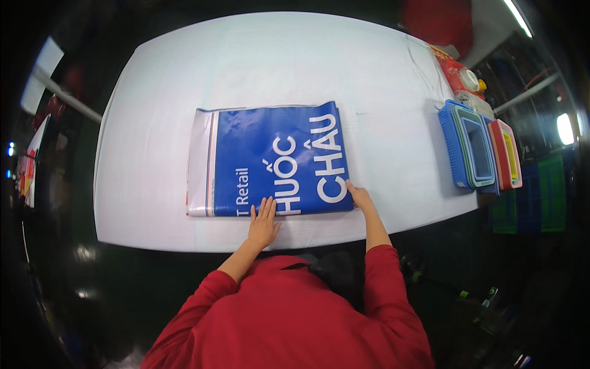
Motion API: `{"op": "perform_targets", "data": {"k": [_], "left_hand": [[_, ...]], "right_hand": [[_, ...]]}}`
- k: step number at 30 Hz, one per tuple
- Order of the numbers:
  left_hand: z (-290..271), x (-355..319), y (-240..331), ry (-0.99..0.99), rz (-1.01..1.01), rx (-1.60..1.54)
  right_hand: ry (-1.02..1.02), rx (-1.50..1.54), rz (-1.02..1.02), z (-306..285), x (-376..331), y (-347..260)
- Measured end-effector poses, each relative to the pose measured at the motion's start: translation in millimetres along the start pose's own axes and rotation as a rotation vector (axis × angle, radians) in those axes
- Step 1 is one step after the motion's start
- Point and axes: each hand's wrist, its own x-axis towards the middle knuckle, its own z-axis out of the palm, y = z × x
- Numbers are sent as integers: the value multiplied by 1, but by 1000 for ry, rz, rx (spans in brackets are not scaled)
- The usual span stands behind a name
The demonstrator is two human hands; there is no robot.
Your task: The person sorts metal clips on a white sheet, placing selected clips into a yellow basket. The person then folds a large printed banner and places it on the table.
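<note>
Left fingers: the left hand point(263, 222) lies flat, palm down, its fingers point(268, 206) spread and straight, pressing the near edge of the blue bag point(279, 157); nothing is pinched.
Right fingers: the right hand point(360, 198) rests at the bag's near right corner, fingers point(351, 186) close together and laid along the edge; whether they nip the corner or only press on it I cannot tell.
Bag: a flat, glossy blue plastic bag with large white lettering and a pale grey strip down its left side, lying folded and smooth in the middle of the desk point(153, 203), its near edge a little back from the desk's front edge.
Desk: covered in a white sheet, wide and bare around the bag.
Far right: a stack of shallow plastic baskets point(472, 147), blue, green and red, at the desk's right end, well apart from the bag; beyond them some packaged goods point(458, 74).
Sleeves: red, coming up from the lower edge.
Risk: the film looks slick, so I judge that uneven pressure from the two hands could make it slide on the sheet or skew a fold.
Risk: trapped air could wrinkle the surface if the hands press only at the near edge.
</note>
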Motion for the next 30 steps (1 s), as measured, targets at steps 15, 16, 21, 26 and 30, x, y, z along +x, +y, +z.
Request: {"op": "perform_targets", "data": {"k": [15,16,21,26,30], "left_hand": [[24,-20,-18,184,-60,-276],[29,-20,-20,165,-91,-310],[52,-19,-21,237,-119,-416],[47,-28,-19,300,-215,-696],[45,-43,-18,318,-197,-684]], "right_hand": [[-173,486,-562,103,-173,-255],[-212,483,-598,129,-181,-266],[-127,16,-803,269,-166,-274],[-21,-459,-781,351,-153,-251],[-82,-483,-675,365,-159,-251]]}}
